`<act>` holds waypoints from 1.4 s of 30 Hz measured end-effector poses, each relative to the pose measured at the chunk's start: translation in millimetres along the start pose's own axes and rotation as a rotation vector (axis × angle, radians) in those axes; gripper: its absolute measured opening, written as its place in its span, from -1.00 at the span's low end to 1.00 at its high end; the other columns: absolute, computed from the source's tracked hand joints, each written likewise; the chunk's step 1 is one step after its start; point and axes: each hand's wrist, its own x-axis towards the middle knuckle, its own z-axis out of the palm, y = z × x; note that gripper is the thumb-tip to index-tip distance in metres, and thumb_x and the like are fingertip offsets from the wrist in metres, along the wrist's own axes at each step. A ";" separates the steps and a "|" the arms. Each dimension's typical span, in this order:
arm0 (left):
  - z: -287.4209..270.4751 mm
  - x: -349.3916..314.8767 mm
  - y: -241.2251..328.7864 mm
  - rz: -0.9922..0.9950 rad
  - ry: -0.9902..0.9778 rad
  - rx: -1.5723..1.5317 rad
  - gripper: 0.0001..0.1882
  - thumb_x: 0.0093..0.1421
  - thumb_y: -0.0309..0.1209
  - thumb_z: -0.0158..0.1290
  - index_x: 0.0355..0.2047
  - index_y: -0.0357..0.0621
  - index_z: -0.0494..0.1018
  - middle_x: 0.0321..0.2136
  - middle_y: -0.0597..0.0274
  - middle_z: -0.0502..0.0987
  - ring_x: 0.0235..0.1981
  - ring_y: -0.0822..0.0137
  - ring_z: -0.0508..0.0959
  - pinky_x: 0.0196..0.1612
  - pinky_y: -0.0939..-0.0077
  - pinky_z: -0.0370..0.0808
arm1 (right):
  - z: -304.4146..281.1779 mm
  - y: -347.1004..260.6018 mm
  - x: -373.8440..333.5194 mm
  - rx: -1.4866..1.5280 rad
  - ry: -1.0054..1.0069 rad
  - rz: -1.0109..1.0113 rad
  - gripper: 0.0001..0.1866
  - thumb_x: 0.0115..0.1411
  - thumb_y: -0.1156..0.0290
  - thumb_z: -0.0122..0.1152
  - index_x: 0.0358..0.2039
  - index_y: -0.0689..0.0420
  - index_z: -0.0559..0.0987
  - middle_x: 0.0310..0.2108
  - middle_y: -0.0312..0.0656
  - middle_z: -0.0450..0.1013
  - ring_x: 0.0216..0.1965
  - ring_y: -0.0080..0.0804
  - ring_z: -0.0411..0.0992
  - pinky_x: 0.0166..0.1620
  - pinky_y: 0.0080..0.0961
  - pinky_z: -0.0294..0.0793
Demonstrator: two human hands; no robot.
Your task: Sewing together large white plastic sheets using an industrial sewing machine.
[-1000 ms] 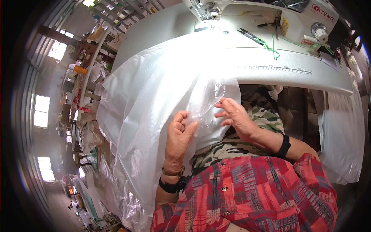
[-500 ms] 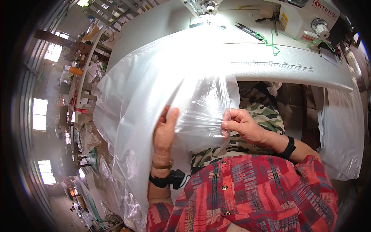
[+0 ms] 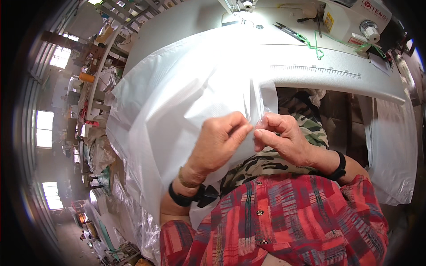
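Head view looks down on a large sheet of white translucent plastic fabric [image 3: 186,97] that spreads from the sewing table [image 3: 319,73] over the table's near edge and into the person's lap. The left hand [image 3: 219,142] is closed in a pinch, thumb and forefinger pressed on the sheet's lower right edge, with the rest of the fabric running up and to the left of that grip. The right hand [image 3: 284,137] pinches the same edge just beside it, its fingertips nearly touching those of the left hand, so the held strip of fabric rises straight up from between the two grips toward the table. Both wrists carry black bands, and the left one also has a thin bracelet. Below the hands lie camouflage trousers [image 3: 270,162] and a red plaid shirt [image 3: 284,226]. On the table top a pair of scissors [image 3: 288,31] lies near a loop of green thread [image 3: 316,46], beside the white sewing machine [image 3: 355,20]. A second piece of white plastic [image 3: 392,150] hangs off the table's right end, well apart from the hands.
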 end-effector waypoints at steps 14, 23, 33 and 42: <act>43.1 -17.9 -73.7 -0.093 0.071 -0.375 -0.81 0.35 -0.43 -0.09 -0.09 -0.27 0.30 -0.60 0.31 0.47 -0.58 0.59 0.41 -0.51 0.62 0.37 | 17.2 18.2 0.1 -1.007 -0.333 -0.256 -0.79 0.16 0.39 0.13 -0.48 0.27 0.41 -0.73 0.02 0.39 -0.64 0.00 0.47 -0.54 -0.17 0.44; 46.9 -12.6 -71.9 -0.115 0.142 -0.473 -0.82 0.34 -0.37 0.00 -0.22 -0.25 0.34 -0.66 0.44 0.40 -0.64 0.68 0.29 -0.62 0.68 0.19 | 24.7 31.4 2.1 -1.067 -0.451 -0.352 -0.81 0.07 0.43 0.17 -0.50 0.29 0.41 -0.75 -0.06 0.39 -0.69 -0.10 0.46 -0.59 -0.22 0.41; 44.8 -11.1 -75.0 -0.292 0.089 -0.569 -0.84 0.25 -0.45 0.11 -0.42 -0.26 0.41 -0.67 0.50 0.38 -0.66 0.70 0.26 -0.63 0.67 0.18 | 18.7 41.5 7.9 -1.008 -0.479 -0.513 -0.79 0.12 0.38 0.17 -0.49 0.26 0.42 -0.73 -0.07 0.41 -0.65 -0.12 0.48 -0.53 -0.23 0.44; 7.6 -29.0 -23.9 0.220 0.580 0.516 -0.88 0.16 -0.51 0.16 -0.46 -0.23 0.43 -0.62 0.18 0.40 -0.63 0.30 0.40 -0.54 0.43 0.30 | 0.4 37.9 60.8 -0.144 0.584 -0.269 -0.53 0.18 0.42 0.19 0.07 0.30 0.35 -0.05 -0.03 0.39 -0.01 -0.48 0.36 0.02 -0.46 0.38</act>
